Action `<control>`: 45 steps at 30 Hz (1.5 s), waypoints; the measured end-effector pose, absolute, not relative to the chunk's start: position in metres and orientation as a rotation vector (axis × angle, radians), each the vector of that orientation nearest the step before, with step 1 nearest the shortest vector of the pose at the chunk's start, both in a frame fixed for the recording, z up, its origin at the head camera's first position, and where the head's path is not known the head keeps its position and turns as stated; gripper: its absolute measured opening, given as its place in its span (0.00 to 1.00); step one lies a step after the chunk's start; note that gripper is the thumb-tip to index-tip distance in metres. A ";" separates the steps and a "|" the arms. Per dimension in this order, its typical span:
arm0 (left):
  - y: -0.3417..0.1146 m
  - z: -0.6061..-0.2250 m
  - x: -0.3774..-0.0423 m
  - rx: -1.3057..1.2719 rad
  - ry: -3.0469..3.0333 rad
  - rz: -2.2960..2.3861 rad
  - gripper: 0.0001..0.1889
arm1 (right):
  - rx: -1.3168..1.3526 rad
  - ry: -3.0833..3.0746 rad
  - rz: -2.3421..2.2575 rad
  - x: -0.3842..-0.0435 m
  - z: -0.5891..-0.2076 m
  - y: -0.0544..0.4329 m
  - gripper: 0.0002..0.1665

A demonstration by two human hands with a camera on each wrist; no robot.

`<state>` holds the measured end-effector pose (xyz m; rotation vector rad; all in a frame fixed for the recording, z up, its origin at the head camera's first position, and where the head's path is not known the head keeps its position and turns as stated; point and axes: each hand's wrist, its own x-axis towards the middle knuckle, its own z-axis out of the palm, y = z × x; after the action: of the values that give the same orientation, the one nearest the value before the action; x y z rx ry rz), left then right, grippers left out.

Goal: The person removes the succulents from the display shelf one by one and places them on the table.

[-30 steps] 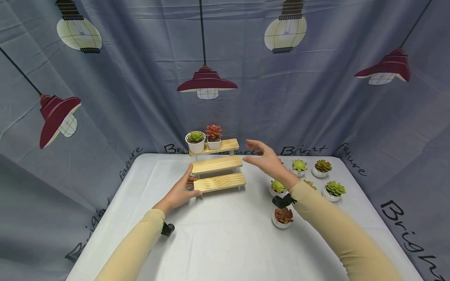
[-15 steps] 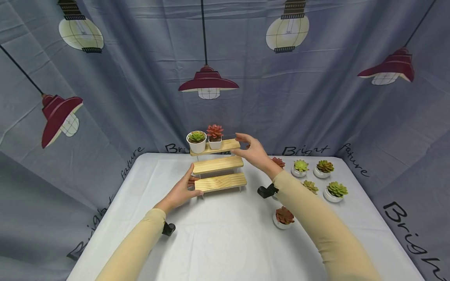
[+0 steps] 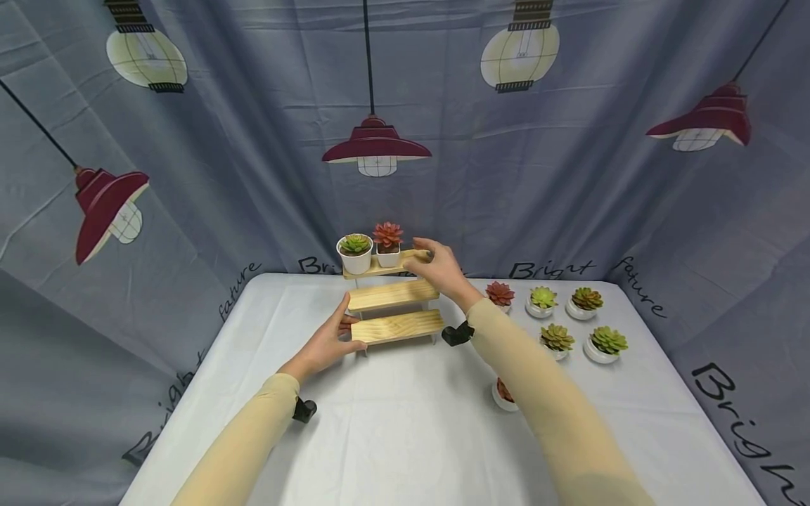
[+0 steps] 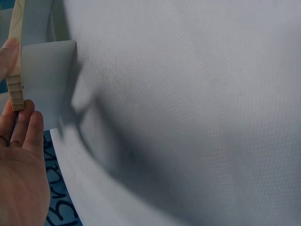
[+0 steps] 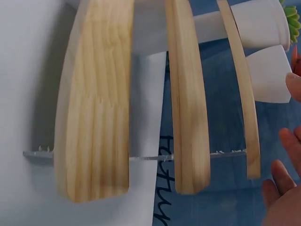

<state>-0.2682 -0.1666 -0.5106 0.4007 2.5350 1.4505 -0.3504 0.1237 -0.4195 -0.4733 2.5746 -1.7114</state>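
Observation:
A three-tier wooden shelf stand [image 3: 392, 295] with clear supports stands at the back of the table. On its top tier sit a green succulent in a round white pot [image 3: 357, 263] and a red succulent in a square white pot [image 3: 388, 258]. My left hand [image 3: 321, 346] grips the left end of the stand; the left wrist view has the thumb and fingers on opposite sides of a board [image 4: 15, 89]. Over the right end of the top tier is my right hand [image 3: 443, 270], fingers spread and holding nothing, its thumb close beside the square pot [image 5: 270, 75].
Several potted succulents stand at the right of the white-covered table [image 3: 392, 436], among them a red one [image 3: 500, 293] and a bright green one [image 3: 609, 341]. My right forearm partly covers a low reddish succulent [image 3: 504, 393]. A grey-blue curtain [image 3: 253, 176] hangs behind.
My right hand has moved left, from beside the stand to over the top tier's right end near the red succulent. The left hand keeps its grip on the stand.

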 end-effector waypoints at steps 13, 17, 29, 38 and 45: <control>-0.168 -0.512 -0.269 0.401 2.539 1.445 0.62 | -0.398 2.507 -1.786 -0.365 -0.417 0.099 0.42; -0.167 -0.513 -0.269 0.400 2.531 1.455 0.62 | -0.361 2.513 -1.766 -0.366 -0.417 0.094 0.43; -0.168 -0.512 -0.269 0.388 2.527 1.462 0.63 | -0.335 2.536 -1.703 -0.368 -0.415 0.087 0.45; -0.168 -0.513 -0.270 0.396 2.522 1.461 0.63 | -0.333 2.572 -1.678 -0.371 -0.419 0.087 0.45; -0.168 -0.513 -0.269 0.389 2.527 1.462 0.62 | -0.332 2.584 -1.685 -0.372 -0.421 0.084 0.44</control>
<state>-0.2693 -0.1682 -0.5133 0.3887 2.5269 1.4618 -0.3716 0.0843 -0.4208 -0.3315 2.5837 -1.6848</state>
